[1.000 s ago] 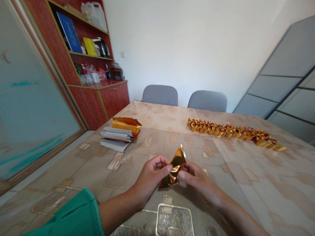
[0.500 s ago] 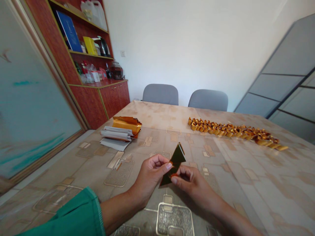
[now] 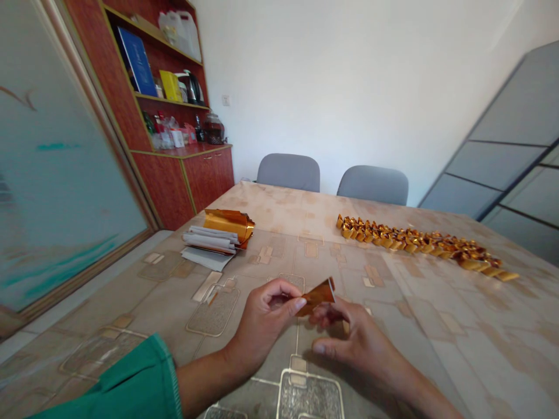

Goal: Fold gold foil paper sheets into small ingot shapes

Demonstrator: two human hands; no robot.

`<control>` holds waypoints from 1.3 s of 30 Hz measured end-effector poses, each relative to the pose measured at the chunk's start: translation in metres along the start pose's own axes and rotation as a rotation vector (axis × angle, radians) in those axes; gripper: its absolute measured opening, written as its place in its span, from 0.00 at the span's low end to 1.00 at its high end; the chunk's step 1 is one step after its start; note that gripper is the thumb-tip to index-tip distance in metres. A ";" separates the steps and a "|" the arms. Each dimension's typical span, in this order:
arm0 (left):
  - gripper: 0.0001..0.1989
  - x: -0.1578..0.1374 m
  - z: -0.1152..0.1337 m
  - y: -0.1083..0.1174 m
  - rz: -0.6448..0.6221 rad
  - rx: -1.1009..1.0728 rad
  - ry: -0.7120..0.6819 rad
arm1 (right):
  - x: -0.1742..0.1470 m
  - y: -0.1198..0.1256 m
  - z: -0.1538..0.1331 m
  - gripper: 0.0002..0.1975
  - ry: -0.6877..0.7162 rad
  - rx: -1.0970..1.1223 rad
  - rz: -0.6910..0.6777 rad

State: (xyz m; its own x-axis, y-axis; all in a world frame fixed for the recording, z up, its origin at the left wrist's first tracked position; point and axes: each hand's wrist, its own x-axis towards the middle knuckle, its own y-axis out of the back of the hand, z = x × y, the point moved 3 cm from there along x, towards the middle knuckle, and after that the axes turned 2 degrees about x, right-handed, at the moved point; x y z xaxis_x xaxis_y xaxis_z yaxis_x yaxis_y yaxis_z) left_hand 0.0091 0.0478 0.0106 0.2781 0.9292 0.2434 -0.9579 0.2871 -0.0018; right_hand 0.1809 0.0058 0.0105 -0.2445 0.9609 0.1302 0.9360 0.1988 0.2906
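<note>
Between thumb and fingers, my left hand (image 3: 273, 311) pinches a folded piece of gold foil paper (image 3: 321, 295), its wide end pointing up and right. Just right of it is my right hand (image 3: 349, 331), thumb and fingers apart; its fingertips are behind the paper's lower edge, and I cannot tell whether they touch it. At the right lies a long cluster of folded gold pieces (image 3: 419, 241). Farther left sit a stack of gold foil sheets (image 3: 229, 221) and a pile of sheets with white sides showing (image 3: 209, 240).
A patterned cloth covers the table (image 3: 262, 361). Two grey chairs (image 3: 288, 171) stand at its far side, before a white wall. On the left are a red-brown cabinet (image 3: 166, 180) with filled shelves and a frosted glass door (image 3: 65, 192).
My right thumb and fingers have opened and let go of the paper's lower part. In my left hand the paper has tilted rightward and now shows a brighter gold side.
</note>
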 end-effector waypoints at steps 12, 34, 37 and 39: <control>0.02 -0.013 0.019 -0.003 -0.106 0.490 -0.452 | -0.011 0.009 -0.047 0.05 0.597 -0.467 0.131; 0.19 -0.011 -0.013 -0.010 -0.032 -0.523 0.506 | -0.009 0.001 -0.043 0.14 0.868 -0.977 0.094; 0.20 -0.011 -0.013 -0.009 -0.043 -0.479 0.499 | -0.009 0.002 -0.039 0.13 0.854 -0.921 0.084; 0.21 -0.011 -0.012 -0.010 -0.058 -0.446 0.466 | -0.006 0.004 -0.034 0.10 0.792 -0.821 0.072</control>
State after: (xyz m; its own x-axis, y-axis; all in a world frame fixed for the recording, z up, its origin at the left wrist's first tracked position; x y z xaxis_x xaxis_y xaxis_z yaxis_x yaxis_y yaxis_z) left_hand 0.0168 0.0377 -0.0039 0.4264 0.8842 -0.1907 -0.8465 0.3157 -0.4288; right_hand 0.1772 -0.0061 0.0430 -0.5609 0.5153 0.6479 0.5775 -0.3172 0.7522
